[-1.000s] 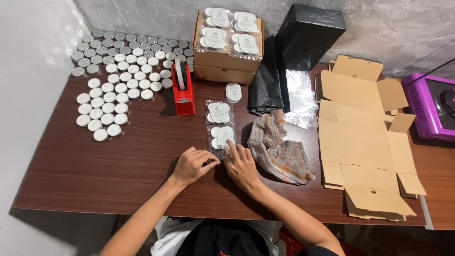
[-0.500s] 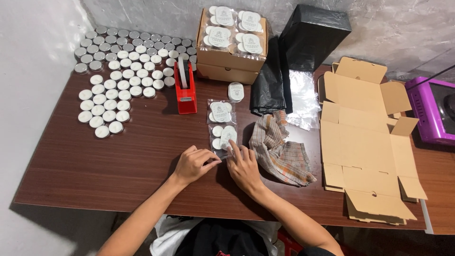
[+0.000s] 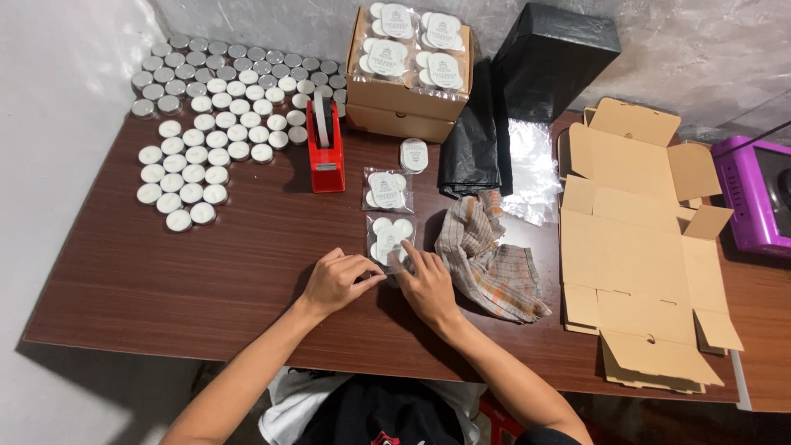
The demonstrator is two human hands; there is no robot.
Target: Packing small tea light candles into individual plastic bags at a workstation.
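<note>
A clear packet of white tealights [image 3: 390,240] is held flat on the brown worktop [image 3: 206,264], near its front middle. The packet's lower edge is pinched by the fingertips of the left hand [image 3: 336,282], whose grip is closed on it, while its lower right corner is pressed by the fingers of the right hand [image 3: 426,284].

Just behind it a second clear packet [image 3: 386,189] is laid, and behind that a single small round tin [image 3: 414,155]. A red tape dispenser [image 3: 325,148] is stood to the left of these. Rows of loose tealights [image 3: 206,124] are spread over the far left. A crumpled checked cloth [image 3: 486,264] is bunched right beside the right hand. At the back a cardboard box [image 3: 408,99] topped with packets is seen, with black bags [image 3: 527,91] beside it. Flattened cartons [image 3: 643,247] are stacked at the right.
</note>
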